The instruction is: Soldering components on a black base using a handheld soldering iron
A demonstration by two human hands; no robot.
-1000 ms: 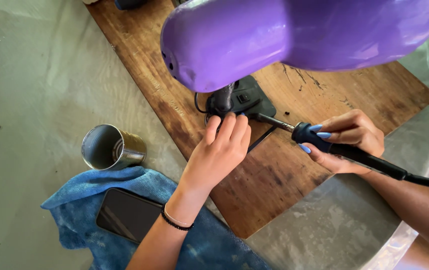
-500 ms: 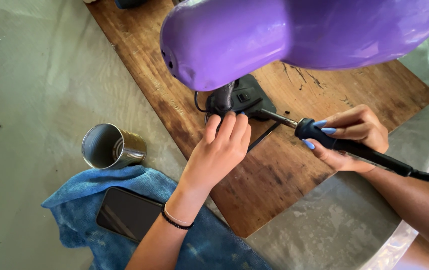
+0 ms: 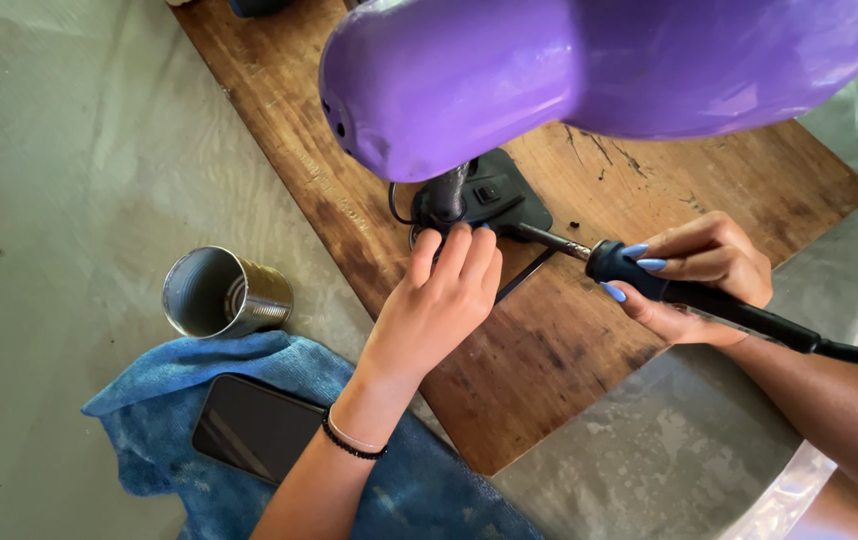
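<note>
Head view: a metal can (image 3: 226, 292) lies on its side on the grey-green cover left of the wooden board (image 3: 369, 190), its mouth facing the camera's left; contents cannot be made out. The right hand (image 3: 701, 277) is closed around the black handle of a soldering iron (image 3: 691, 294), long axis running lower right to upper left, tip pointing at the black lamp base (image 3: 494, 195) under the purple lamp shade (image 3: 589, 70). The left hand (image 3: 441, 300) lies palm down, fingers loosely together, fingertips touching that base's near edge; whether it pinches anything cannot be told.

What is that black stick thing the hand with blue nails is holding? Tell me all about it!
It looks like a soldering iron: a black handle, a thin metal tip pointing left toward the lamp's black base, and a black cord trailing off right. The right hand grips the handle, holding it nearly level, low over the wooden board.
</note>
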